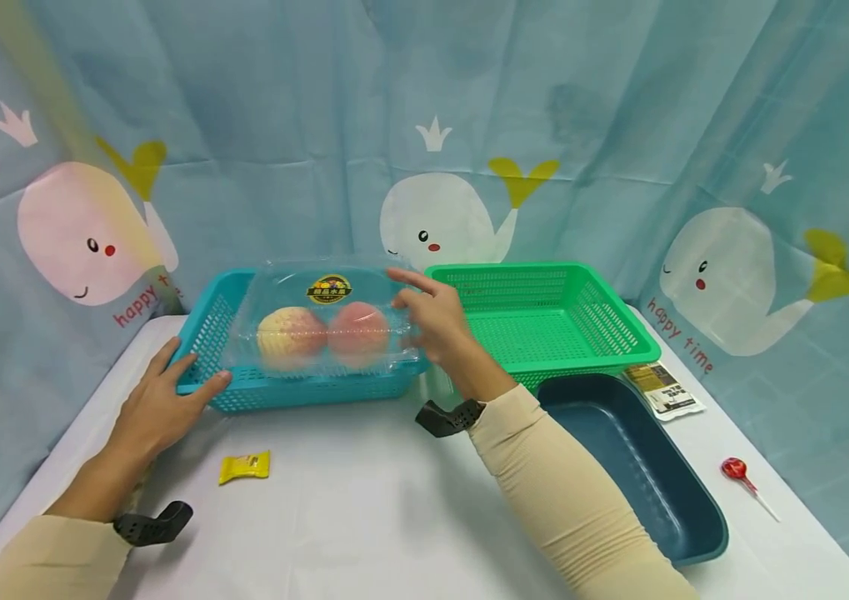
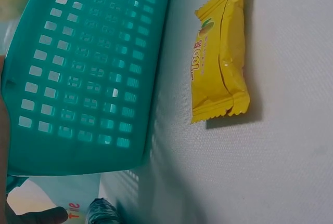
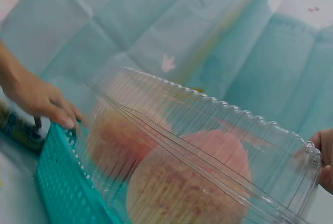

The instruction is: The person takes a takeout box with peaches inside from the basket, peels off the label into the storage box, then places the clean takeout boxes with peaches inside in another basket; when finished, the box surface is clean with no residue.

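Observation:
A clear plastic fruit box (image 1: 244,333) with a round label on its lid holds two peaches (image 1: 358,332). It sits tilted over the blue perforated basket (image 1: 319,392), its lower part overlapping the basket's opening. At the box's right end, my right hand (image 1: 435,321) grips it, the index finger lying along the top edge. My left hand (image 1: 157,408) holds the basket's front left corner, with the thumb over the front rim and the fingers at the left side. Close by the basket's front lies a small yellow wrapped snack (image 2: 221,57), apart from both hands.
To the right stands a green perforated basket (image 1: 521,333), with a dark blue tray (image 1: 641,467) in front of it. A flat packet (image 1: 664,390) and a red lollipop (image 1: 735,469) lie near the table's right side. Behind everything hangs a whale-print curtain (image 1: 282,125).

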Motion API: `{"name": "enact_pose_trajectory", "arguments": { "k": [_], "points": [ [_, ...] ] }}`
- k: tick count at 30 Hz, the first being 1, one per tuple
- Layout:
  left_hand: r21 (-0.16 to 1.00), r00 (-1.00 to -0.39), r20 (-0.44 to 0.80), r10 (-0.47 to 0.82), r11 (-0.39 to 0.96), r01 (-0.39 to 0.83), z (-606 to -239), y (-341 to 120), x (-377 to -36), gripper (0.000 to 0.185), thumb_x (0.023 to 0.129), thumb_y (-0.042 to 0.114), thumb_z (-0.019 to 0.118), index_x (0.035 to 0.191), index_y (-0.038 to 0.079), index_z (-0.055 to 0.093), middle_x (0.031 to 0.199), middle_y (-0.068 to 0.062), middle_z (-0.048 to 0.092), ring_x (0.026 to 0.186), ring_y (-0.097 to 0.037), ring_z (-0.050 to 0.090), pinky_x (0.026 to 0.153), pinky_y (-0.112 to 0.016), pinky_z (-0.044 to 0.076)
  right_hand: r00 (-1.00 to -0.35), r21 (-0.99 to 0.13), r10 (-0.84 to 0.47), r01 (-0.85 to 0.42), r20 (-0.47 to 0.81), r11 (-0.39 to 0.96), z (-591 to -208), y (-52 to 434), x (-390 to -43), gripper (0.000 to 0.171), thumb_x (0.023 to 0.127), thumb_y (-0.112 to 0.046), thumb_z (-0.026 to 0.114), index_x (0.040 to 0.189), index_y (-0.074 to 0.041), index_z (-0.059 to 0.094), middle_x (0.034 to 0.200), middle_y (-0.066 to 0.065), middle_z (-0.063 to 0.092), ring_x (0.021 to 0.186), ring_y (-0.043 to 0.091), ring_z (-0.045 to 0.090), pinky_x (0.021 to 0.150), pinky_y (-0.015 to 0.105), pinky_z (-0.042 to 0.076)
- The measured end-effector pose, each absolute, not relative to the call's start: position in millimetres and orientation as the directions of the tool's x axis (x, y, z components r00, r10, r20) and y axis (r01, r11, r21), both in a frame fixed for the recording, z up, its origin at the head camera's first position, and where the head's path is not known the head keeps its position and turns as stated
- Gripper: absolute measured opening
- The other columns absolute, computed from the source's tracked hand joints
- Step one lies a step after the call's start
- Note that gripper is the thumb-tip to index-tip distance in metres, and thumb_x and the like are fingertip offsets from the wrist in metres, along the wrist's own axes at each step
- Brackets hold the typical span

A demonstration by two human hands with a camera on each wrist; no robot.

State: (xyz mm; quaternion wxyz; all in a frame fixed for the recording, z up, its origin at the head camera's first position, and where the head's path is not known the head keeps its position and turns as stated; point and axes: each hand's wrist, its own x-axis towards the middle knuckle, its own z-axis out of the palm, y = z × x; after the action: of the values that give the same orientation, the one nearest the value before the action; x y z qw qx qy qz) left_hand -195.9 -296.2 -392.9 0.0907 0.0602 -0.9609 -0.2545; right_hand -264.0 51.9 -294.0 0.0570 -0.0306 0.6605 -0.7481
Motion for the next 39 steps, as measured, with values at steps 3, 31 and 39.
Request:
{"name": "enact_pose_trajectory", "arguments": {
  "k": [3,31,39],
  "points": [
    [0.500,-0.976,0.143,-0.165,0.863,-0.073,-394,-296,-196,0.092,0.092,0.064,0.045,0.146,-0.009,0.027,0.158,-0.020,-0.005,0.133,-0.058,0.011,0.091,-0.078,0.022,-0.991,-0.989,-0.127,0.060,-0.042,-0.137,-293,64,-252,0.043,0.086,-0.001,0.055,0.115,-0.026,0.072,0.132,-0.001,0.047,0.065,0.019,0.038,0.054,0.039,0.052],
    [0.507,-0.970,0.190,-0.149,0.861,-0.033,-397,-296,-194,0.090,0.093,0.060,0.048,0.145,-0.011,0.026,0.158,-0.021,-0.004,0.134,-0.058,0.009,0.091,-0.078,0.022,-0.986,-0.976,-0.155,-0.028,0.062,-0.217,-317,160,-149,0.053,0.084,0.010,0.049,0.137,0.005,0.048,0.136,0.017,0.026,0.069,0.013,0.047,0.046,0.017,0.039],
    [0.504,-0.970,0.194,-0.146,0.863,-0.029,-397,-296,-194,0.091,0.093,0.060,0.048,0.145,-0.011,0.026,0.158,-0.021,-0.004,0.134,-0.058,0.009,0.089,-0.079,0.023,-0.993,-0.979,-0.116,0.021,0.003,-0.204,-345,172,-132,0.054,0.080,0.011,0.050,0.134,0.005,0.052,0.150,0.015,0.013,0.100,0.026,0.041,0.055,0.020,0.042]
  ]
}}
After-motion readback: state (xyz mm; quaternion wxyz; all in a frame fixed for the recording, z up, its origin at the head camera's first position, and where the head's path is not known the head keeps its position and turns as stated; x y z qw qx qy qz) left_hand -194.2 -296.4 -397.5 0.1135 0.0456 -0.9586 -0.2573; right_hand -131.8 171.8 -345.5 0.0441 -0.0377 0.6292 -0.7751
